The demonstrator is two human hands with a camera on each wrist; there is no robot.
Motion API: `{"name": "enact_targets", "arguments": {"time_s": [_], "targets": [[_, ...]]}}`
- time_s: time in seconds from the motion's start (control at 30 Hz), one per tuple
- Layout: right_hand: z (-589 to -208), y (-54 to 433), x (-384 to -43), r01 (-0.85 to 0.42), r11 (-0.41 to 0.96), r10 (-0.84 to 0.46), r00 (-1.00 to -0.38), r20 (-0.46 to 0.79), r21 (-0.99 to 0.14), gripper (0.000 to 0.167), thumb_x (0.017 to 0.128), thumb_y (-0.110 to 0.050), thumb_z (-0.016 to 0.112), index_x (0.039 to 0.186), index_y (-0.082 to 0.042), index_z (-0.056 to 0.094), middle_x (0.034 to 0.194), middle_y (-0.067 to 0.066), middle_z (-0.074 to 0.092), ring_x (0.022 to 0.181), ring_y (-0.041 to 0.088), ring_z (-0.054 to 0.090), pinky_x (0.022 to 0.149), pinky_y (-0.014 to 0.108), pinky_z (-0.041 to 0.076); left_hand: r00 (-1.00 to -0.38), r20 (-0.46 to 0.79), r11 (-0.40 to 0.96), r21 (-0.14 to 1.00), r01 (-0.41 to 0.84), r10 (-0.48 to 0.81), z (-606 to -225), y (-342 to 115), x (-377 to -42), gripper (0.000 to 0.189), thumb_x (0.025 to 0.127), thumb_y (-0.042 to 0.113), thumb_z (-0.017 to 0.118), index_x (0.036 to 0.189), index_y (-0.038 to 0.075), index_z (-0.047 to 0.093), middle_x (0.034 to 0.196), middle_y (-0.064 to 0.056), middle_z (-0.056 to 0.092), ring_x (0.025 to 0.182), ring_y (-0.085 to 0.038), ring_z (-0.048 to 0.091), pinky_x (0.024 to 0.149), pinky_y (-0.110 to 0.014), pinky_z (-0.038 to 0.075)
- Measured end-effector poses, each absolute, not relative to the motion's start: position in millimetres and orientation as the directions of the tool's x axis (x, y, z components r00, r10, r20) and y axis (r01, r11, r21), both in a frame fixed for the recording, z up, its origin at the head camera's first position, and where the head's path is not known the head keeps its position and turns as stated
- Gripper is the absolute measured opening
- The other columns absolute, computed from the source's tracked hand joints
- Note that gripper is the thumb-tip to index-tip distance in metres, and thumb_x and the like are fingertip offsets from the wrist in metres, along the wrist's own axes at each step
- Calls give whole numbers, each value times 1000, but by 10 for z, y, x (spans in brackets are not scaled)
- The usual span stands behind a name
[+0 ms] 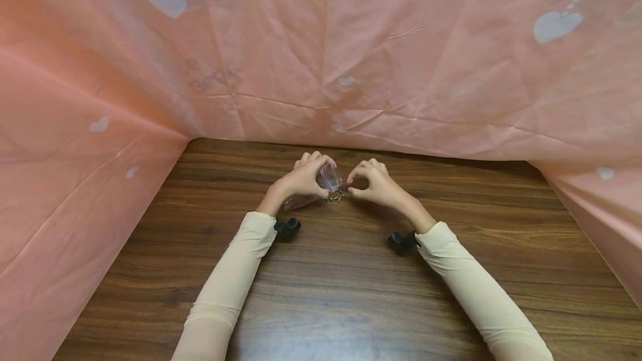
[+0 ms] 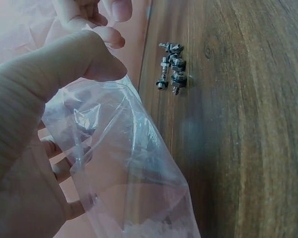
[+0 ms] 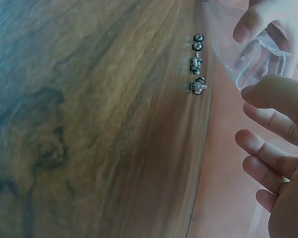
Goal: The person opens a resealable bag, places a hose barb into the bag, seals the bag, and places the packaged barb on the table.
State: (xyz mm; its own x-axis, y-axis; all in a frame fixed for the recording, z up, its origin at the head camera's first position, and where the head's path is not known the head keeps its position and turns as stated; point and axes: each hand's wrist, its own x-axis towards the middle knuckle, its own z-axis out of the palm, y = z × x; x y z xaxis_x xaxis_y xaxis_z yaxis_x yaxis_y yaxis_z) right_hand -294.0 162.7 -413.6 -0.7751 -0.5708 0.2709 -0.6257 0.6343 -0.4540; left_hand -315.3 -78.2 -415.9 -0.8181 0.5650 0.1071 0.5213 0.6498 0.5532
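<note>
My left hand (image 1: 303, 178) grips a clear plastic zip bag (image 2: 134, 163), thumb at its mouth and the other fingers behind it. The bag's mouth gapes toward the right, and a red line along its zip shows in the right wrist view. My right hand (image 1: 377, 183) hovers just right of that mouth. Its thumb and forefinger curve toward each other with a gap between the tips, and nothing shows between them. On the table below lie several small metal fittings (image 2: 174, 64), shiny with dark rings, bunched close together between the hands.
The dark wooden table (image 1: 341, 277) spreads around the hands. A pink sheet (image 1: 351, 60) with white hearts hangs behind it and along both sides. Black wrist mounts (image 1: 287, 227) sit at both cuffs.
</note>
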Motion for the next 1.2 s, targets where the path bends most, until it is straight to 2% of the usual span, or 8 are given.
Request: {"name": "enact_targets", "arguments": {"time_s": [0.87, 1.2], "targets": [[-4181, 1541, -2966, -651, 644, -631, -749, 202, -402, 15, 79, -13, 80, 92, -9, 74, 97, 11, 68, 92, 26, 49, 86, 45, 33, -824, 114, 658, 546, 518, 555, -4137, -825, -3185, 68, 66, 17, 84, 128, 17, 57, 126, -8, 54, 121, -32, 42, 104, -50, 33], [-4232, 1533, -2981, -647, 657, -637, -751, 173, -388, 15, 79, -15, 79, 92, -9, 73, 96, 11, 67, 93, 27, 50, 87, 48, 35, -824, 106, 654, 555, 514, 557, -4128, -835, -3184, 68, 67, 17, 83, 129, 17, 57, 127, -9, 54, 122, -33, 41, 104, -51, 33]]}}
